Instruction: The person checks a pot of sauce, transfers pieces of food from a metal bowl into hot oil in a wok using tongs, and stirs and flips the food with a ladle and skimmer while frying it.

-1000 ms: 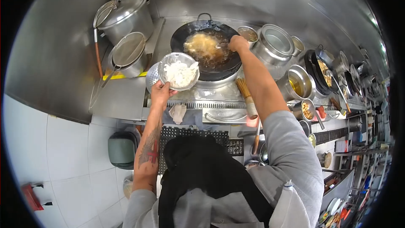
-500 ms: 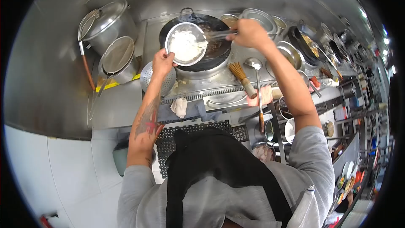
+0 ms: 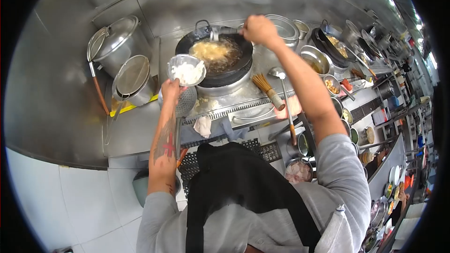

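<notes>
My left hand (image 3: 172,89) grips the rim of a metal bowl (image 3: 186,70) with pale white pieces in it, held at the near left edge of a black wok (image 3: 239,65). Inside the wok, yellowish food (image 3: 209,52) bubbles in dark oil. My right hand (image 3: 260,30) is closed round metal tongs (image 3: 215,33), whose tips are over the far part of the wok, above the food. Whether the tongs hold a piece cannot be made out.
A perforated strainer (image 3: 186,101) lies left of the wok's base. Right of it are a bamboo brush (image 3: 268,92) and a ladle (image 3: 284,93). A lidded pot (image 3: 123,42) and a sieve on a pot (image 3: 133,76) stand left.
The tongs have moved from the bowl to over the wok. The bowl has moved down and left relative to the wok, uncovering the frying food. The camera view has shifted.
</notes>
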The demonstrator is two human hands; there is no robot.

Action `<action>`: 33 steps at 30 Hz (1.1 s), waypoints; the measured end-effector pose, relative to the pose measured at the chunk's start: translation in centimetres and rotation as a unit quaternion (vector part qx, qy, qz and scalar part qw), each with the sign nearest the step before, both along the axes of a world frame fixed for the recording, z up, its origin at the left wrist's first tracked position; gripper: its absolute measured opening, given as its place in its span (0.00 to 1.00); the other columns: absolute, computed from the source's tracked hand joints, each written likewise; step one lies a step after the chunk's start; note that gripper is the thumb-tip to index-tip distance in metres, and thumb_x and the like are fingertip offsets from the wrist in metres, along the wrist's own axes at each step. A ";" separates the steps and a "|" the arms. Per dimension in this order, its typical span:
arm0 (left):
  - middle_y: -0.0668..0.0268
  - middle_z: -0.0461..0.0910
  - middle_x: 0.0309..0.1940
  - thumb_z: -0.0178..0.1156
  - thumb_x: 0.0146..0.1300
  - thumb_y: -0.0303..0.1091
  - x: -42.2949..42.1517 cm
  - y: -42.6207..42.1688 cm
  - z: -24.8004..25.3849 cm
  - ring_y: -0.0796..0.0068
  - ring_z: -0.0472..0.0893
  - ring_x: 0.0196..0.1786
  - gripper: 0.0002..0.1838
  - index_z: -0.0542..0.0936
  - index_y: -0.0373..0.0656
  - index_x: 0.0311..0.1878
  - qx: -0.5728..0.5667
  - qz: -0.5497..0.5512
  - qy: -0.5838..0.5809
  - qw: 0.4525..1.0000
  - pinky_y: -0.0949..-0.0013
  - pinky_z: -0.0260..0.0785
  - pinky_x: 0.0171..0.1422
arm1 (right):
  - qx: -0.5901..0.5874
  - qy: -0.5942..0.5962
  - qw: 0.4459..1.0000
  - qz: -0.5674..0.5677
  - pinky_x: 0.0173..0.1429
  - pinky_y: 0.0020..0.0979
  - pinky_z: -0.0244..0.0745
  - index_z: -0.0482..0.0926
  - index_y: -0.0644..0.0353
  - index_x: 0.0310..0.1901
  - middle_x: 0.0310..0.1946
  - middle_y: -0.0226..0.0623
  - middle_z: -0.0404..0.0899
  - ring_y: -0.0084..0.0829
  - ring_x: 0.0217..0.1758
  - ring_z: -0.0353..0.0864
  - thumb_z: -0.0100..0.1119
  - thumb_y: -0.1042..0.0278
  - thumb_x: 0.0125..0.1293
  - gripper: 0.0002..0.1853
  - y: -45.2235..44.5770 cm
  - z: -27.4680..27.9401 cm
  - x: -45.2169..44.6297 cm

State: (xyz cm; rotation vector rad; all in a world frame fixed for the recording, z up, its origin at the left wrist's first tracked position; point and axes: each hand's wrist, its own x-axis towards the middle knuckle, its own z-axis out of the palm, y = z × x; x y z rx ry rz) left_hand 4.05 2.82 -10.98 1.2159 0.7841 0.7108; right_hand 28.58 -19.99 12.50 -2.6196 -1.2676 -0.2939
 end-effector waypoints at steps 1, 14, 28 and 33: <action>0.52 0.81 0.36 0.54 0.64 0.26 -1.0 0.1 -0.2 0.65 0.85 0.31 0.08 0.74 0.27 0.37 -0.007 0.010 0.013 1.000 0.70 0.83 0.32 | -0.022 -0.009 1.000 -0.016 0.53 0.40 0.80 0.86 0.58 0.41 0.39 0.50 0.85 0.46 0.46 0.85 0.64 0.57 0.58 0.15 1.4 -2.3 0.1; 0.59 0.82 0.36 0.54 0.67 0.27 -4.9 -5.3 3.8 0.74 0.82 0.29 0.07 0.77 0.33 0.43 -0.001 0.025 0.020 0.999 0.74 0.81 0.34 | -0.015 0.033 0.998 -0.046 0.55 0.41 0.79 0.85 0.61 0.41 0.44 0.54 0.83 0.49 0.49 0.84 0.60 0.64 0.58 0.13 4.6 -9.9 3.2; 0.62 0.82 0.24 0.58 0.61 0.27 8.3 -4.1 5.2 0.74 0.82 0.22 0.09 0.80 0.29 0.38 0.206 -0.049 0.087 0.974 0.72 0.74 0.24 | -0.077 0.154 0.981 0.093 0.50 0.35 0.80 0.88 0.57 0.34 0.31 0.37 0.87 0.37 0.39 0.86 0.64 0.52 0.61 0.15 -3.2 -4.1 2.7; 0.56 0.83 0.31 0.58 0.60 0.25 7.2 -3.3 2.6 0.70 0.84 0.28 0.10 0.80 0.27 0.40 0.102 0.000 0.082 0.991 0.71 0.80 0.27 | -0.012 0.142 0.988 0.060 0.51 0.35 0.79 0.88 0.55 0.33 0.27 0.27 0.87 0.31 0.39 0.86 0.62 0.53 0.62 0.14 -2.7 0.3 6.3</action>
